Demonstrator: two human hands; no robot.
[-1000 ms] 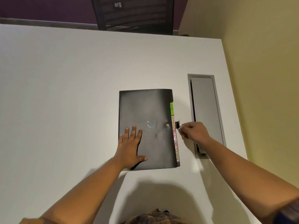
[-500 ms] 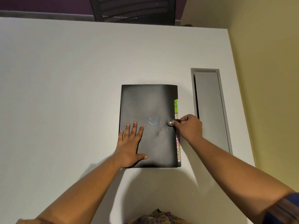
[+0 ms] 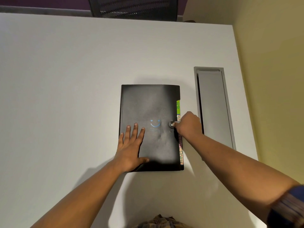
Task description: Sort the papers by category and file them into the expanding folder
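A black expanding folder (image 3: 148, 104) lies flat and closed on the white table (image 3: 65, 79), a blue smile mark on its cover. Coloured index tabs (image 3: 178, 106) stick out along its right edge, green at the top and pink lower down. My left hand (image 3: 131, 145) lies flat on the lower left of the cover, fingers spread. My right hand (image 3: 187, 125) is at the folder's right edge, thumb pressed on the round snap button (image 3: 171, 125) of the black closure strap. No loose papers are in view.
A grey recessed cable tray (image 3: 213, 104) is set into the table just right of the folder. A yellow wall (image 3: 271, 79) borders the table's right side. A black mesh chair (image 3: 131, 7) stands beyond the far edge.
My right hand brought the strap from beside the folder's right edge over onto the cover and now presses its button. The left hand stayed flat on the cover.
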